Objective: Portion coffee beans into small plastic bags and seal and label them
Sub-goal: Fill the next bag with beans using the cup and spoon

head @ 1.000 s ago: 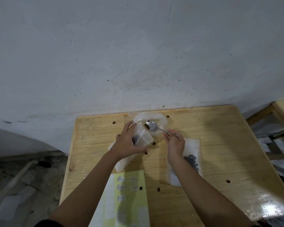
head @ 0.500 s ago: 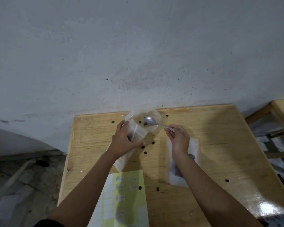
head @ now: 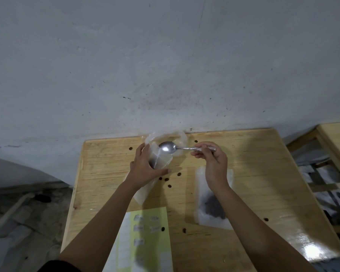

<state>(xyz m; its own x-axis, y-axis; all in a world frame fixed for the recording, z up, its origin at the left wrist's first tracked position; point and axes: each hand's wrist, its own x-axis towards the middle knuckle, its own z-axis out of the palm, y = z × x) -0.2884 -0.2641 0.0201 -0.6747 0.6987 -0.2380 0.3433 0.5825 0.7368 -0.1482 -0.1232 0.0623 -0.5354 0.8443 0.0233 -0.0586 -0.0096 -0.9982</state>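
Near the table's (head: 263, 173) far edge, the left hand (head: 145, 170) curls thumb and fingers round a small plastic bag (head: 163, 160), while the right hand (head: 214, 165) pinches a spoon (head: 167, 148) by its handle, bowl over the bag. A second bag (head: 202, 181), dark with coffee beans (head: 214, 208), lies flat under the right forearm.

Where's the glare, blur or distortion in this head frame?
Head view: strong glare on the table at its near right corner; a highlight on the spoon; label sheet print too soft to read; wide-angle bends lines near the frame's edges; dim light, clear bag in the left hand barely stands out.
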